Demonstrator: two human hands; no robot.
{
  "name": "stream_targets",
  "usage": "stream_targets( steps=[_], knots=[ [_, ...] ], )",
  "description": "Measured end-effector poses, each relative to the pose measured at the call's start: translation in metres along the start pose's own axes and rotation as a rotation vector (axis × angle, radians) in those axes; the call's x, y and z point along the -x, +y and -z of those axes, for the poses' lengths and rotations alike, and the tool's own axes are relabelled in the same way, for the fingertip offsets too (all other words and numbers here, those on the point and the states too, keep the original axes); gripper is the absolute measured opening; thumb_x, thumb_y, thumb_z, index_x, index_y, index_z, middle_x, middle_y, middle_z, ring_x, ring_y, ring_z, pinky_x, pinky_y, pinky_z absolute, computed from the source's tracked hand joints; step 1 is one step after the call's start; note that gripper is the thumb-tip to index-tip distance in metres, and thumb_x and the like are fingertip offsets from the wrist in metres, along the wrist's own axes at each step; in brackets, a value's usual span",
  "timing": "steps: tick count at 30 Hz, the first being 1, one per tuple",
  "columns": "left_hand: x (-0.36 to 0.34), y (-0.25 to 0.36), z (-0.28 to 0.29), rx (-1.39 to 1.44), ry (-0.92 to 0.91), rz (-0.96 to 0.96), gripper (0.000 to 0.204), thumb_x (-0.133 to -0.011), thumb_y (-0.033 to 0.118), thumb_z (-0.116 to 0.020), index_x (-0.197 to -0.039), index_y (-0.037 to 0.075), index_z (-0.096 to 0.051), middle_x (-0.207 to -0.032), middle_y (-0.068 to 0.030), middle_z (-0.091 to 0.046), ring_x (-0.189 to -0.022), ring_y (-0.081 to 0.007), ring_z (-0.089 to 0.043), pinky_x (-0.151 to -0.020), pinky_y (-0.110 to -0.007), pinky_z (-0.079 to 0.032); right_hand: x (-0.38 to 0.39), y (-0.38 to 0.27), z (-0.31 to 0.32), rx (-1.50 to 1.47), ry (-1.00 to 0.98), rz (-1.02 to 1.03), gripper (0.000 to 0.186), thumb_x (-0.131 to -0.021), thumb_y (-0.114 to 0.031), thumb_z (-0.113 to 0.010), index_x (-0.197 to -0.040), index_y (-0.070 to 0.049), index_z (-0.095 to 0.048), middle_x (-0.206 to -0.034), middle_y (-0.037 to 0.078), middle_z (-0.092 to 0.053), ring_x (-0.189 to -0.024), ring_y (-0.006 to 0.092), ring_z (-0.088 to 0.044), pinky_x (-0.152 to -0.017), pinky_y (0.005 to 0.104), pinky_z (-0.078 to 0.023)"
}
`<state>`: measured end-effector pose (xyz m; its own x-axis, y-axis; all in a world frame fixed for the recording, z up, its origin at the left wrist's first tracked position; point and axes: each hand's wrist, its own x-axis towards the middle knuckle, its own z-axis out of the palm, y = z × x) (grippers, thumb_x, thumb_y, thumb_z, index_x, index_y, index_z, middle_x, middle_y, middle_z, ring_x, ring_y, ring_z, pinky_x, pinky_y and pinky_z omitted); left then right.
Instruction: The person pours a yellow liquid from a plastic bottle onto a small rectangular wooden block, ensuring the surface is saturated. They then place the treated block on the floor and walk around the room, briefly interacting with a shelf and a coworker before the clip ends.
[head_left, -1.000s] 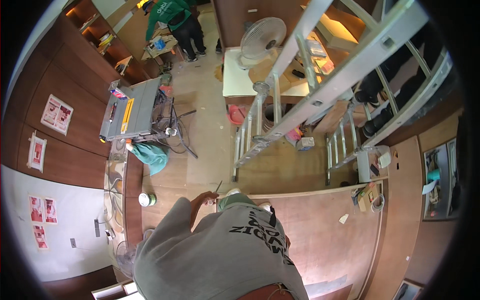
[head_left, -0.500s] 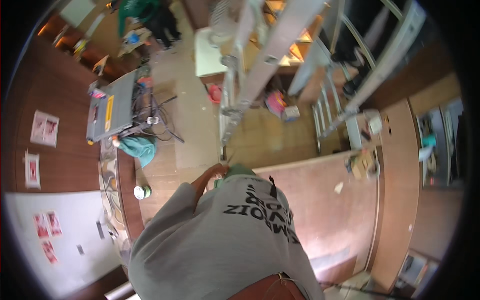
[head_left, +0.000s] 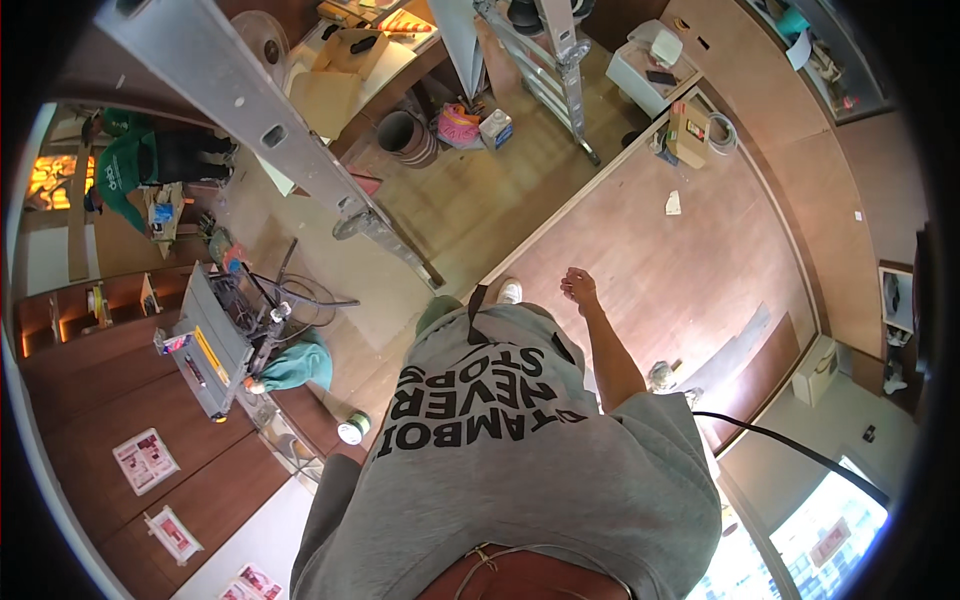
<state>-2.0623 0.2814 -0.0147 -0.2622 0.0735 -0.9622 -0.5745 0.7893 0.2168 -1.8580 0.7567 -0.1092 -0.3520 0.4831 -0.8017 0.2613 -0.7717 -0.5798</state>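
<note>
My right hand [head_left: 578, 287] reaches out over a broad brown wooden panel [head_left: 650, 260], its fingers loosely bent and apart, with nothing visible in them. It touches nothing that I can make out. My left hand is out of sight; only the grey left sleeve [head_left: 335, 500] shows beside my body. One white shoe [head_left: 510, 291] of mine is at the panel's edge, just left of the right hand. An aluminium ladder [head_left: 250, 110] stands ahead to the left, its foot on the floor near me.
Beyond the panel are a dark bin [head_left: 405, 135], a pink bag [head_left: 458, 125] and a second ladder [head_left: 545, 85]. A cardboard box [head_left: 688, 135] rests at the panel's far corner. Left stand a grey table saw [head_left: 205, 345] and a tin [head_left: 353, 428]. Farther off, a person in green [head_left: 130, 170] bends over.
My view and body have turned right, so the ladder and saw sit differently in the picture. The right hand has come into sight over the panel; the left hand has gone out of sight.
</note>
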Motion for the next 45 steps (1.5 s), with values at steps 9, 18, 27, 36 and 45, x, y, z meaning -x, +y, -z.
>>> stream_targets(
  steps=[9, 18, 27, 36, 45],
  knots=[
    [-0.008, 0.055, -0.001, -0.078, -0.073, -0.015, 0.046, -0.087, 0.050, -0.049, -0.089, 0.005, -0.059, -0.072, -0.0071, -0.059, -0.068, -0.0164, -0.056, -0.061, -0.032, -0.044, 0.032, 0.046, 0.027, -0.108, 0.081, -0.061, 0.019, -0.087, -0.017, -0.056, -0.105, -0.011, -0.054, -0.080, 0.007, -0.061, -0.066, 0.0142, -0.059, -0.054, 0.0238, -0.047],
    [-0.073, 0.200, -0.043, -0.130, -0.198, -0.223, 0.049, -0.085, 0.054, -0.052, -0.080, 0.006, -0.059, -0.066, -0.0042, -0.057, -0.061, -0.0140, -0.055, -0.055, -0.030, -0.042, 0.072, 0.055, 0.050, -0.203, 0.222, -0.077, 0.028, -0.087, -0.015, -0.058, -0.113, -0.006, -0.051, -0.080, 0.007, -0.061, -0.062, 0.0151, -0.060, -0.049, 0.0234, -0.046],
    [-0.098, 0.270, -0.096, -0.331, -0.268, -0.129, 0.047, -0.087, 0.051, -0.052, -0.070, 0.007, -0.058, -0.062, -0.0013, -0.054, -0.052, -0.0136, -0.048, -0.047, -0.032, -0.036, 0.046, 0.085, 0.102, -0.174, 0.299, 0.067, 0.028, -0.087, -0.016, -0.059, -0.111, -0.003, -0.055, -0.084, 0.009, -0.063, -0.073, 0.0182, -0.063, -0.058, 0.0266, -0.050],
    [-0.088, 0.395, -0.212, -0.554, -0.216, -0.138, 0.045, -0.086, 0.052, -0.052, -0.067, 0.012, -0.055, -0.055, 0.0014, -0.049, -0.043, -0.0104, -0.039, -0.040, -0.030, -0.028, 0.029, -0.033, 0.198, -0.219, 0.382, 0.294, 0.034, -0.084, -0.016, -0.060, -0.116, -0.007, -0.053, -0.091, 0.007, -0.062, -0.077, 0.0142, -0.061, -0.061, 0.0248, -0.048],
    [-0.031, 0.483, -0.355, -0.419, -0.242, -0.379, 0.045, -0.089, 0.050, -0.048, -0.073, 0.009, -0.057, -0.059, 0.0006, -0.049, -0.052, -0.0117, -0.047, -0.048, -0.028, -0.037, -0.033, -0.083, 0.355, -0.137, 0.205, 0.444, 0.029, -0.087, -0.012, -0.056, -0.115, -0.009, -0.051, -0.090, 0.007, -0.060, -0.073, 0.0143, -0.060, -0.063, 0.0246, -0.049]
  ],
)
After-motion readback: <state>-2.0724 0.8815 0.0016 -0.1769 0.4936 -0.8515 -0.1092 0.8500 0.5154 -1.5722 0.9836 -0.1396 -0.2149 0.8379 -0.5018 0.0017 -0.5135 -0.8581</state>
